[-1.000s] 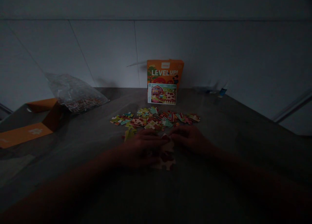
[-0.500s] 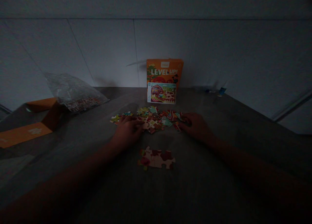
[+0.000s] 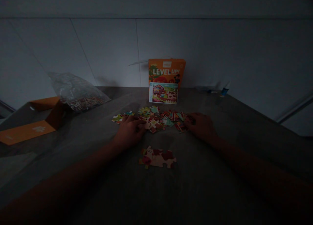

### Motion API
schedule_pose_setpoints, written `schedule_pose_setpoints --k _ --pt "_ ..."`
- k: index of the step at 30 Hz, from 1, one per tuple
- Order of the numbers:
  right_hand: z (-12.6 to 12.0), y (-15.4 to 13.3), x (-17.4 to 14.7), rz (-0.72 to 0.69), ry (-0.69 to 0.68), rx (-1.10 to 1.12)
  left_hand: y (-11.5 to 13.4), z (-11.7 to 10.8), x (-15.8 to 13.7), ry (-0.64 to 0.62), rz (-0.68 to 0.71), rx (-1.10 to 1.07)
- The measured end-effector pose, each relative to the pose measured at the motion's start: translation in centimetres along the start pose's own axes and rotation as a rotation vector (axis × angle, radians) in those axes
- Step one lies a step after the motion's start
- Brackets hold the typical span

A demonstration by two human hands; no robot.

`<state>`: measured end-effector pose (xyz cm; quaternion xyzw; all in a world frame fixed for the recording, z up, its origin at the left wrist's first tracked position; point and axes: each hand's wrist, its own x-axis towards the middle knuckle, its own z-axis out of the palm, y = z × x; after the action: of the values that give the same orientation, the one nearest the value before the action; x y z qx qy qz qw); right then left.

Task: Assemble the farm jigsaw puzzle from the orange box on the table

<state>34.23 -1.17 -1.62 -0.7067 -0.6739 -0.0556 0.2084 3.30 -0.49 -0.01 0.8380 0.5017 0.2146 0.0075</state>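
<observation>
A heap of loose jigsaw puzzle pieces [image 3: 156,123] lies on the grey table between my hands. My left hand [image 3: 129,130] rests on the heap's left side, its fingers apart and touching pieces. At the right edge, my right hand [image 3: 201,125] curls its thumb and fingers round a dark reddish puzzle piece [image 3: 190,119], partly hidden by the fingers. Closer to me lie several joined pieces [image 3: 158,158] forming a spotted cow with a pink muzzle. The light is dim, so fine detail is lost.
Behind the heap, a farm picture card [image 3: 163,94] leans on an orange "LEVEL UP!" box [image 3: 167,70]. To the left are an orange open box part [image 3: 29,130] and a clear plastic bag [image 3: 78,94] with pieces inside. A small blue-labelled bottle [image 3: 224,91] stands at the back right.
My right hand has drawn slightly right, with the reddish piece between its fingers. The left hand stays on the heap. The whole view has shifted a little.
</observation>
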Motion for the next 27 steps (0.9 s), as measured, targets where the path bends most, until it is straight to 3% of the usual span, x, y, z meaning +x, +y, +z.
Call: schedule_pose_setpoints --k 6,10,13,15,22,27 --pt "0.11 0.26 0.04 -0.044 0.028 0.038 -0.02 -0.07 -0.03 -0.001 0.025 -0.030" --pt "0.24 0.45 0.19 0.134 0.111 0.014 0.10 -0.19 -0.01 -0.022 0.005 -0.037" --pt "0.14 0.62 0.40 0.218 0.000 0.068 0.26 -0.31 0.00 -0.029 -0.002 -0.035" --pt "-0.02 0.64 0.47 0.204 -0.045 0.104 0.33 -0.35 0.00 -0.026 -0.001 -0.039" --pt "-0.34 0.44 0.24 0.145 -0.002 0.181 0.21 -0.20 -0.10 -0.014 0.019 -0.044" --pt "-0.19 0.35 0.17 0.058 0.015 0.400 0.38 -0.38 -0.11 -0.002 0.064 -0.061"
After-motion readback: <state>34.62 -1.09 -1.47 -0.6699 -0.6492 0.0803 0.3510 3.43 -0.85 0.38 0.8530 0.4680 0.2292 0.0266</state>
